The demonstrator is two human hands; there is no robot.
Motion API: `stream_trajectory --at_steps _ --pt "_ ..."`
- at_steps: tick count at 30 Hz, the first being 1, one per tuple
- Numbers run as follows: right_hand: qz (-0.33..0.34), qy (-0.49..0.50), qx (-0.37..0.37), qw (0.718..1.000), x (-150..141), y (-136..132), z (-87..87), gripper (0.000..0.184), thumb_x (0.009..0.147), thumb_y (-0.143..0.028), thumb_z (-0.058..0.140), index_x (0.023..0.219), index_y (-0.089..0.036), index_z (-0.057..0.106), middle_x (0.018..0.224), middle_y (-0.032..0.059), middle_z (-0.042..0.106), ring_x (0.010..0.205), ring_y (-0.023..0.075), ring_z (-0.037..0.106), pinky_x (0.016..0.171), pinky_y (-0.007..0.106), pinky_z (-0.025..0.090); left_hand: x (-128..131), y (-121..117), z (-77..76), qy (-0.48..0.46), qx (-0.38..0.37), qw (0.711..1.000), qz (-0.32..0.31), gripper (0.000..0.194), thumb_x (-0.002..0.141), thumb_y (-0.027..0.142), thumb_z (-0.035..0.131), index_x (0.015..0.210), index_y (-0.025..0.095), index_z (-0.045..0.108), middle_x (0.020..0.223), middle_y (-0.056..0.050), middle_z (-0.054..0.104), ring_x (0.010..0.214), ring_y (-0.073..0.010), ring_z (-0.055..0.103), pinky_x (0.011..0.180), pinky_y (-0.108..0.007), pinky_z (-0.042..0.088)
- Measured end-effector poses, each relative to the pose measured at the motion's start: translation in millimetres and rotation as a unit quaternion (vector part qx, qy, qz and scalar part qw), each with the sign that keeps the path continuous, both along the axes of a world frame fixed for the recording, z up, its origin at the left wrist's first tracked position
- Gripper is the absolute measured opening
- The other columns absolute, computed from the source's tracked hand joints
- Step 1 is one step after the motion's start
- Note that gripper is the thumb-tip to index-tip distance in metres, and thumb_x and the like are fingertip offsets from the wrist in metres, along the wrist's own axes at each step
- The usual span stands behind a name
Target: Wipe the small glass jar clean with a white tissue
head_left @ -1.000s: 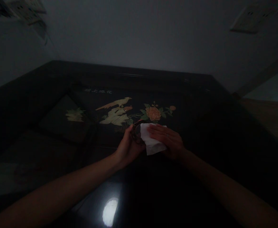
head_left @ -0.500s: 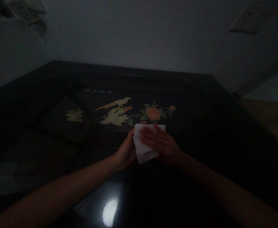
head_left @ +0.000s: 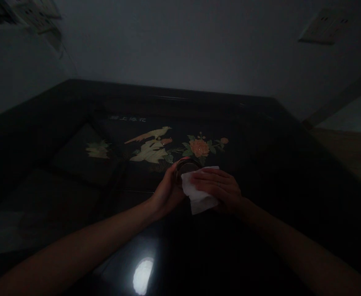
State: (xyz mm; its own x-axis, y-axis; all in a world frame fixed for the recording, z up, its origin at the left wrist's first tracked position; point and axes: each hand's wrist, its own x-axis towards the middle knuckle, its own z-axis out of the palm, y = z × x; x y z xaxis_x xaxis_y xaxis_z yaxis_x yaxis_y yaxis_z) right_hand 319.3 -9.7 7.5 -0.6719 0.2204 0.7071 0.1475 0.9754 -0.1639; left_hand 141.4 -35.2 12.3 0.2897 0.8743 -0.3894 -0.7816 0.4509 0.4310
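Note:
My left hand (head_left: 168, 191) is wrapped round the side of a dark round object with a ring-like rim (head_left: 180, 165), perhaps a cup or jar; the dim light hides its kind. A white tissue (head_left: 195, 193) covers the right part of that object. On top of the tissue lies my right hand (head_left: 219, 185), its fingers together and pressing it against the rim. A ring shows on one finger. Both hands are over the glossy black tabletop (head_left: 180, 255), just in front of its inlaid flower and bird picture.
The inlay shows a bird (head_left: 152, 135) and an orange flower (head_left: 199, 147), with white characters (head_left: 128, 119) behind. A pale wall stands beyond the table, with a socket plate (head_left: 325, 26) at right and sockets (head_left: 34, 18) at left. A lamp reflection (head_left: 143, 275) shines near the front.
My right hand and the tissue have slid to the right and slightly nearer, uncovering the round rim. The left hand keeps almost the same place.

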Motion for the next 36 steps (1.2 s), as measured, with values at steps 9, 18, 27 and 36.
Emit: stream_trajectory --at_steps 9,18,27,36 --pt "-0.046 -0.064 -0.011 0.997 -3 -1 2.9 0.047 0.097 -0.037 0.023 0.125 -0.011 0.050 0.127 0.0181 0.058 0.130 0.0239 0.042 0.104 0.049 0.038 3 -2 5.6 0.014 -0.014 1.000 0.002 0.037 0.089 0.031 0.047 0.123 0.020 0.053 0.102 -0.005 0.068 0.083 -0.0180 0.063 0.084 -0.030 0.046" --pt "0.015 -0.093 0.007 0.996 -11 -7 8.4 0.042 0.097 -0.031 0.028 0.120 -0.007 0.053 0.122 0.0187 0.062 0.130 0.0230 0.040 0.107 0.048 0.035 -1 -2 6.0 0.010 -0.024 0.999 -0.037 0.045 0.091 0.036 0.045 0.133 0.019 0.045 0.097 -0.008 0.069 0.077 -0.0186 0.064 0.079 -0.031 0.047" --pt "0.016 -0.015 -0.019 1.000 -1 -1 0.3 0.039 0.094 -0.035 0.039 0.117 -0.007 0.054 0.112 0.0173 0.067 0.116 0.0226 0.056 0.098 0.043 0.047 -2 0 3.5 -0.009 -0.008 1.000 0.000 0.038 0.092 0.034 0.041 0.127 0.022 0.051 0.095 -0.004 0.068 0.078 -0.0171 0.063 0.080 -0.031 0.046" --pt "-0.041 -0.036 -0.040 0.998 -3 0 -1.4 0.038 0.095 -0.032 0.034 0.122 -0.010 0.050 0.125 0.0193 0.059 0.128 0.0243 0.044 0.101 0.047 0.043 0 -2 0.6 -0.004 -0.008 1.000 0.004 0.032 0.091 0.033 0.045 0.119 0.021 0.057 0.101 -0.004 0.068 0.084 -0.0172 0.063 0.086 -0.031 0.045"
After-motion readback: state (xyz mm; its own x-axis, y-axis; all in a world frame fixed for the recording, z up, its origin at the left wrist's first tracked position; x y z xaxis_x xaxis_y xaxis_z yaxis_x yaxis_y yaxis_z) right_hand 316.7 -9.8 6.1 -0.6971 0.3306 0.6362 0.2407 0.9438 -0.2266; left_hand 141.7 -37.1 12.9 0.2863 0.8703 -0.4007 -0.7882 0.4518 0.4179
